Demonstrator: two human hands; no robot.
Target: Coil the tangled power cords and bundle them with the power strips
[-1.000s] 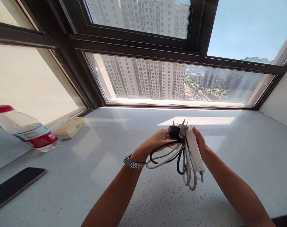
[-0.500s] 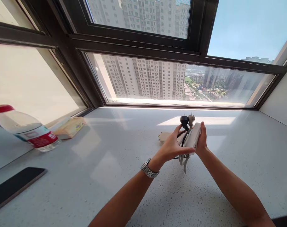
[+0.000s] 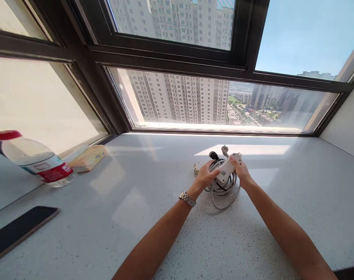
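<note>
A white power strip (image 3: 227,171) lies on top of a loose coil of cords (image 3: 223,192), white with a black one mixed in, out on the middle of the pale speckled sill (image 3: 136,217) just before the sunlit patch. The coil rests on the sill; two plugs stick up at its far edge, a black plug (image 3: 213,155) and a white plug (image 3: 225,149), prongs pointing away.

The left hand (image 3: 205,177) is curled over the near-left side of the bundle, fingers wrapped on the cords and the strip's edge. The right hand (image 3: 240,171) closes on the strip's far-right end from the other side, fingers bent around it. Both have hold of the bundle; neither is spread flat. A metal watch (image 3: 187,199) sits on the left wrist.

Just behind the left hand a small cream block (image 3: 197,168), perhaps an adapter, lies on the sill, touching or nearly touching the coil; I cannot tell which.

Well off to the left stand a water bottle (image 3: 37,161) with a red cap, lying tilted, and a tissue pack (image 3: 88,157) beside it. A dark phone (image 3: 19,233) lies near the left front edge.

The likely trouble: the loops are slack and nothing binds them, so if the grip loosens the coil may spring open and spill across the sill. A plug could snag a loop and tangle it. The strip sits unsteadily on the cords and could slide off, and a sweep of the left hand could knock the cream block.
</note>
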